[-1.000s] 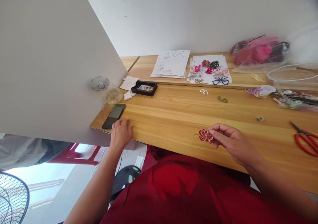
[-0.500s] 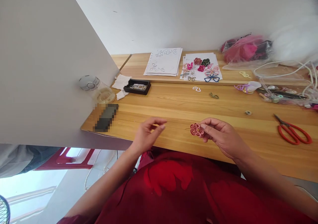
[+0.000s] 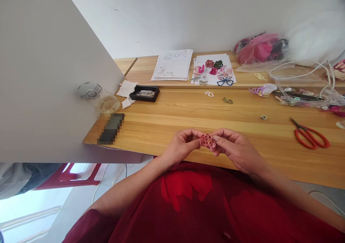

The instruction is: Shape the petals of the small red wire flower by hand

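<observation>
A dusty-red flower ornament [image 3: 207, 141] with layered, looped petals and a small yellowish centre is held up over the front edge of the wooden table. My right hand [image 3: 235, 148] pinches its right side between thumb and fingers. From the other side, my left hand [image 3: 183, 146] closes thumb and forefinger on the flower's left edge. The fingertips cover parts of the outer petals. Beyond the hands lie a white looped piece [image 3: 209, 94] and an olive looped piece [image 3: 228, 100].
Red-handled scissors [image 3: 309, 135] and a small spool [image 3: 264, 117] lie to the right. A black bead tray [image 3: 145, 93], a jar [image 3: 107, 103] and a pixelated dark object [image 3: 111, 129] are at left. Paper sheets [image 3: 172, 65] and finished ornaments [image 3: 214, 71] sit at the back.
My left hand has moved right and taken hold of the flower's left edge. My right hand keeps its pinch on it. The view has shifted slightly.
</observation>
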The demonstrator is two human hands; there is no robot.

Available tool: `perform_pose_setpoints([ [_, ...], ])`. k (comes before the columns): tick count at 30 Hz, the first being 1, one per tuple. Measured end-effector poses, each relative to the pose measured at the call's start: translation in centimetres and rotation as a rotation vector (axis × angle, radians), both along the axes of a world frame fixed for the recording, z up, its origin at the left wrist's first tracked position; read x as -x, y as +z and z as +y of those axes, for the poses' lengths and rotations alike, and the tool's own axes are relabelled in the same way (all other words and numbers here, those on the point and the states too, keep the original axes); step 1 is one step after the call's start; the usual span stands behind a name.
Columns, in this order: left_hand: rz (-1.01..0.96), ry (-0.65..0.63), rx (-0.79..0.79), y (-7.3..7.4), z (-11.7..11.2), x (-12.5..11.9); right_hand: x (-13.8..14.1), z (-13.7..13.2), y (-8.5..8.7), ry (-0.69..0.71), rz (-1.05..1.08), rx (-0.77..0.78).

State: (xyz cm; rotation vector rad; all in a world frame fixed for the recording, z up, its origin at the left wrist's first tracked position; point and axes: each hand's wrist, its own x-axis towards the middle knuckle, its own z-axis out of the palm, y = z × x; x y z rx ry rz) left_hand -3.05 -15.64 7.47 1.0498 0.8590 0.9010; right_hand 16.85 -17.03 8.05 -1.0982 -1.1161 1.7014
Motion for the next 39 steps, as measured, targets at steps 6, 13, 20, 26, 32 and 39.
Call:
perform_pose_setpoints([
  [6, -0.207, 0.002, 0.158, -1.4, -0.2, -0.4, 0.1, -0.2, 0.5, 0.029, -0.012, -0.006],
  [13, -0.228, -0.037, 0.212, -1.7, 0.1, -0.2, -0.7, 0.7, 1.6, 0.033, -0.121, -0.123],
  [20, -0.22, -0.055, 0.2, -2.0, 0.3, -0.2, -0.4, 1.3, 2.3, 0.147, -0.177, -0.122],
  [26, -0.33, -0.053, 0.29, -1.8, 0.1, -0.1, -0.1, 1.1, 2.0, 0.143, -0.191, -0.093],
  [32, -0.403, -0.102, 0.27, -2.0, 0.3, -0.3, 0.0, 0.8, 2.3, 0.142, -0.225, -0.087],
  [39, -0.316, -0.214, 0.057, -2.5, 1.4, 0.3, 0.4, 0.7, 2.2, 0.148, -0.19, -0.004],
])
